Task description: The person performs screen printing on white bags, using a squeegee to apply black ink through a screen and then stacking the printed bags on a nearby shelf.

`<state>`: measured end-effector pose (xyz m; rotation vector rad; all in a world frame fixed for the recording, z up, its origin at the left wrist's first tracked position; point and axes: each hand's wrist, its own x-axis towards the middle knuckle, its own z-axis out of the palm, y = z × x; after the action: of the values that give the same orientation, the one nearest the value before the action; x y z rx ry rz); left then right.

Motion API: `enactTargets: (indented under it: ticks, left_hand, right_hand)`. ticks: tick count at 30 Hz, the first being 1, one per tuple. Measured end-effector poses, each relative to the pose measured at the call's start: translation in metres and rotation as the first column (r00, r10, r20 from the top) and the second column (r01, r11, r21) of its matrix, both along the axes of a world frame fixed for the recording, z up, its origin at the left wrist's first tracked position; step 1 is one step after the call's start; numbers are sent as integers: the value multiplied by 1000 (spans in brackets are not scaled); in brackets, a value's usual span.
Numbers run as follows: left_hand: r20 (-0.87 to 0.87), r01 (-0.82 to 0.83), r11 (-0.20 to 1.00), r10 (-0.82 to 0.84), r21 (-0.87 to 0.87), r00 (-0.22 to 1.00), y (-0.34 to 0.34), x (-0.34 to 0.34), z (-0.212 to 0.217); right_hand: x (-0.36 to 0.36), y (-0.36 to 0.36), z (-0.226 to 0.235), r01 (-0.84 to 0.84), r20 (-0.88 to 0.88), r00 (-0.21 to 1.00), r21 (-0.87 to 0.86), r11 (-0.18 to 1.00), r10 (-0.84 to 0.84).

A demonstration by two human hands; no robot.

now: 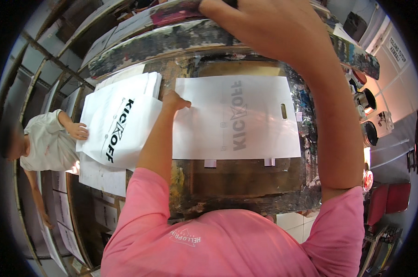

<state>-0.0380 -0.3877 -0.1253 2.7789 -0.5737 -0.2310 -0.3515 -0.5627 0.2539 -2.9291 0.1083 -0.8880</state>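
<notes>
A flat white bag point(259, 134) with a die-cut handle slot lies on the paint-stained printing table, grey lettering showing faintly on it. My left hand point(173, 100) is closed at the bag's left edge, thumb on top and the other fingers mostly hidden. Up at the far side, my right hand point(250, 21) curls beside a paint-smeared wooden frame bar point(167, 46). A dark piece shows by its fingers, but I cannot make out what it grips. Left of the table, printed white bags point(121, 120) with black lettering lie in a pile.
At the left, another person's hand point(78, 131) touches the printed pile. Small pale tabs point(210, 163) sit along the table's near side. Ink tubs point(368, 134) stand to the right, with a red chair point(397, 197) beyond. Drying racks point(56, 203) line the left side.
</notes>
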Motion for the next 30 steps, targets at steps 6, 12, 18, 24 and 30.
enactTargets:
  ticks: [6,12,18,24,30]
  left_hand:
    - [18,-20,993,18,120,1000,0,-12,18]
    - [75,153,988,-152,-8,986,29,-24,9]
    - [100,205,963,-189,-174,977,30,-45,38]
    - [-592,-290,752,-160,-591,790,39,-33,81]
    - [-611,-227,845,-141,-484,779,63,-27,20]
  right_hand:
    - [-3,9,9,106,-72,991,-39,994,-109]
    - [-2,13,12,95,-102,990,7,995,-94]
    - [-7,0,3,6,-70,998,-21,1000,-8]
    - [0,8,28,86,-244,968,96,992,-60]
    - [5,9,29,91,-291,956,155,984,-42]
